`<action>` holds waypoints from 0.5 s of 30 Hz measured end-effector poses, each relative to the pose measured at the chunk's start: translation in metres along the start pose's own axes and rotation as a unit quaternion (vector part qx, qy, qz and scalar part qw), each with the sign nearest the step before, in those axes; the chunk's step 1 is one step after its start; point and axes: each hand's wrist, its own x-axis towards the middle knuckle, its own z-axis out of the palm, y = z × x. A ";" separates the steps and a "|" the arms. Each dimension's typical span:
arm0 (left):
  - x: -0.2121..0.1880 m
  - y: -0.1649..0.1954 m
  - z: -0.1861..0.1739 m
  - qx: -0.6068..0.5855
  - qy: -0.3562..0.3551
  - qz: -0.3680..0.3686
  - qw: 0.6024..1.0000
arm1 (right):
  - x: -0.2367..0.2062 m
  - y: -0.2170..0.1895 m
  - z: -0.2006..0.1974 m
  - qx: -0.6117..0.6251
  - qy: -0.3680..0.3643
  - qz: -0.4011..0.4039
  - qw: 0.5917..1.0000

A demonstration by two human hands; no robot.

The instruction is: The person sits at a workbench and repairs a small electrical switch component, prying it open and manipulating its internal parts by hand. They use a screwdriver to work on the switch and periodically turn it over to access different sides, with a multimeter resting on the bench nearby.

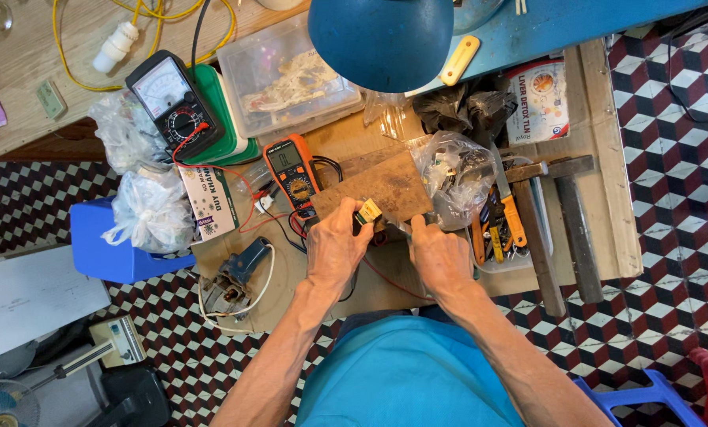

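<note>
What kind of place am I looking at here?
Probably a small electronics repair bench, at home or in a shop: an analog multimeter, an orange digital multimeter, and hammers crowd it. The left hand holds a small yellow component; the right hand works beside it.

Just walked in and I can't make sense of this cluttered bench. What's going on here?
A person in a blue shirt works over a wooden board on a crowded bench. The left hand pinches a small yellow-and-black part at the board's edge, while the right hand grips a thin tool I cannot identify, close beside it. An orange digital multimeter lies just left of the board, with a black analog meter farther back. Hammers rest on the right.
</note>
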 end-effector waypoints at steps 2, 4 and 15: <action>0.000 -0.001 -0.001 -0.003 0.002 -0.004 1.000 | -0.001 -0.001 -0.008 0.102 -0.018 0.030 0.994; -0.001 -0.001 -0.002 -0.016 0.004 -0.003 1.000 | -0.006 -0.004 -0.012 0.233 -0.045 0.094 0.967; 0.001 -0.003 0.004 -0.007 0.012 -0.006 1.000 | 0.003 -0.013 -0.001 0.452 -0.095 0.135 0.877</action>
